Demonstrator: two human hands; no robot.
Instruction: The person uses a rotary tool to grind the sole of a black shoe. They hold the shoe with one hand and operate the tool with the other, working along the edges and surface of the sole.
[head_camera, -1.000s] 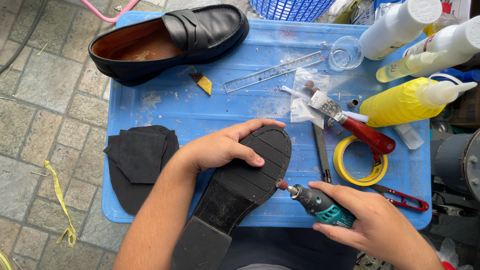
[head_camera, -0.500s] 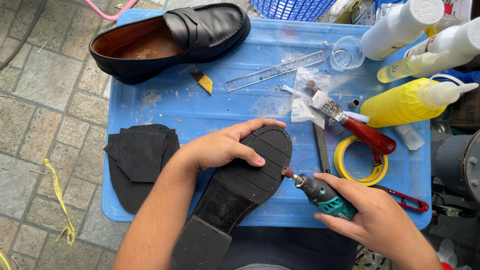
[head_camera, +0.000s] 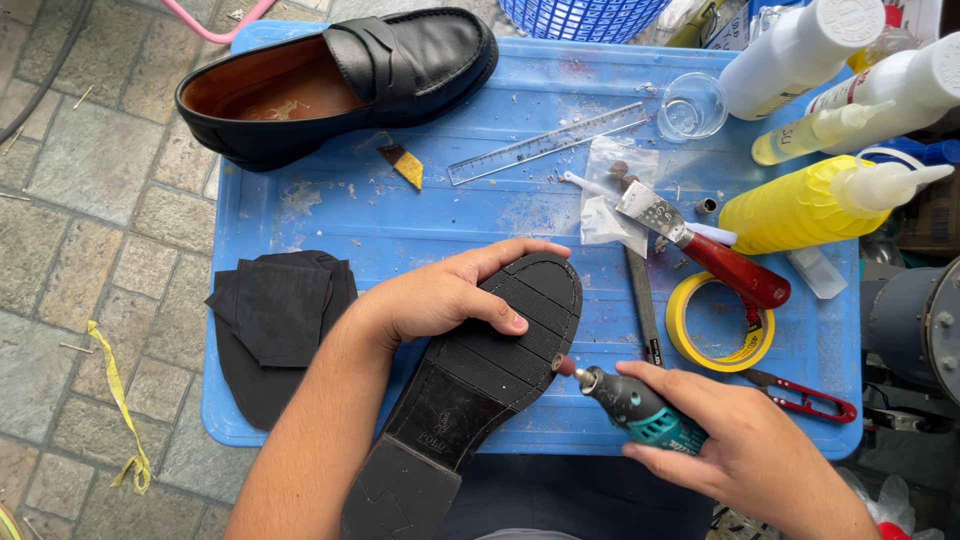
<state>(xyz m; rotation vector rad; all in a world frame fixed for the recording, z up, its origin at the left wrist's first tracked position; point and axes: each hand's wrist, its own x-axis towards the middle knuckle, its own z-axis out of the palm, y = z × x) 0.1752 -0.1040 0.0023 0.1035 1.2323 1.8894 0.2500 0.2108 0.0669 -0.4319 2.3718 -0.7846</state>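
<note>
My left hand (head_camera: 440, 295) grips a black shoe (head_camera: 470, 385) held sole up, fingers wrapped over the front of the ribbed sole. My right hand (head_camera: 740, 450) holds a small teal and black rotary tool (head_camera: 635, 405). Its round grinding tip sits at the right edge of the sole, touching or almost touching it. Both rest over a blue plastic lid (head_camera: 330, 215) that serves as a work surface. The matching black loafer (head_camera: 330, 80) lies on its side at the lid's far left.
Black sole pieces (head_camera: 275, 320) lie on the lid's left. A clear ruler (head_camera: 545, 145), a red-handled brush (head_camera: 710, 250), a yellow tape roll (head_camera: 718, 325), red snips (head_camera: 805, 395), a yellow bottle (head_camera: 810, 200) and white bottles (head_camera: 800, 45) crowd the right. Stone paving lies to the left.
My right hand has carried the rotary tool up and slightly right along the sole's right edge. My left hand and the shoe have stayed in place.
</note>
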